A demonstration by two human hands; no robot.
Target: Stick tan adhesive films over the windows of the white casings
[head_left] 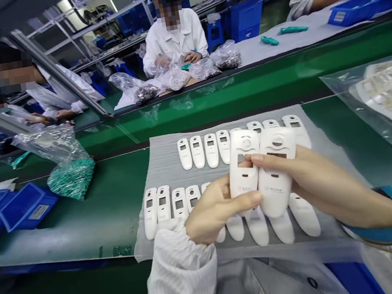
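Left hand (216, 209) and right hand (302, 174) both clamped on two white plastic casings (263, 170), raised together above a grey foam mat (160, 158). Two rows of similar casings flat on mat, lower row partly hidden by hands. Blue plastic bins (28, 208) on green belt table (81, 226), contents hidden; clear bag of teal parts (72, 180) just beside them.

Two rows of plastic casings (198, 151) on a sheet (159, 153) atop the conveyor belt (115, 205)
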